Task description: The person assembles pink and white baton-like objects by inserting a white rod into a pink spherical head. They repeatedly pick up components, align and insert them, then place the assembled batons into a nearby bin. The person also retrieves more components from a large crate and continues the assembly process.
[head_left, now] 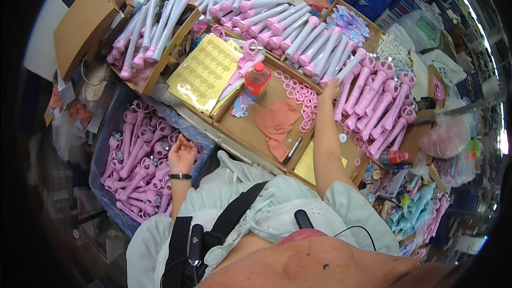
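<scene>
My right hand (331, 90) reaches to the far right of the work table, its fingers closed on the near end of a white tube (349, 68) with a pink end. That tube lies between a row of white-and-pink tubes (298, 37) and a heap of pink plastic wand handles (373, 98) with round ring-shaped heads. At the left, my left hand (182, 154) rests palm up with loosely curved fingers apart and nothing in them. It is beside the blue-lined bin (98, 168), which is full of similar pink handles (140, 162).
On the cardboard tray (234, 128) are pink rings (306, 104), an orange cloth (278, 125), a black marker (292, 151) and a red-capped bottle (257, 79). Yellow printed sheets (205, 72) and pink scissors (248, 58) lie left of it. Another box (173, 42) holds more tubes.
</scene>
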A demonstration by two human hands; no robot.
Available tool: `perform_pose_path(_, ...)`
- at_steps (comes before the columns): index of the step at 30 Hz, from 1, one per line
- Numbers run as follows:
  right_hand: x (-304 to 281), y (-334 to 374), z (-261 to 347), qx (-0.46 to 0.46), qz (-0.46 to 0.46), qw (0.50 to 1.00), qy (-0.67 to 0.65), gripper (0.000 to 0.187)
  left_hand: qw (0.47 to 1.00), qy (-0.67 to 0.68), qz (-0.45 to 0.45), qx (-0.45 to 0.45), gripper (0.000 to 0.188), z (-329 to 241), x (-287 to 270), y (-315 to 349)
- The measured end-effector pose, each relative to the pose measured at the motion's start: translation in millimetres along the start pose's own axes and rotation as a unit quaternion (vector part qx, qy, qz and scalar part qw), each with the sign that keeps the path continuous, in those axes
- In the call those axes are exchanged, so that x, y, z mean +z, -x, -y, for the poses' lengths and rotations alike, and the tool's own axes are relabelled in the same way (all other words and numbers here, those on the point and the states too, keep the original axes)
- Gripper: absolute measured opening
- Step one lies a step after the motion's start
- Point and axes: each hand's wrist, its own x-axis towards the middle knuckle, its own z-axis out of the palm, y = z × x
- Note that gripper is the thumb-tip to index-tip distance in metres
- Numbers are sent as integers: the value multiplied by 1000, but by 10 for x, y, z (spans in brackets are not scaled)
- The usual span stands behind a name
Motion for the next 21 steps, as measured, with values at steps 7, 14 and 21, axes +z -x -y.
perform_pose_path(7, -102, -487, -105, -20, 4, 987, 160, 46, 989, 32, -128, 60, 17, -23, -438, 310)
perform_pose_path(14, -132, 58, 1572, -403, 34, 870, 280, 39, 990, -112, -54, 66, 18, 187, -115, 159)
perform_pose_path(21, -427, 1235, 2843, -404, 217, 866, 201, 25, 469, -711, 313, 420, 39, 940, 1123, 236)
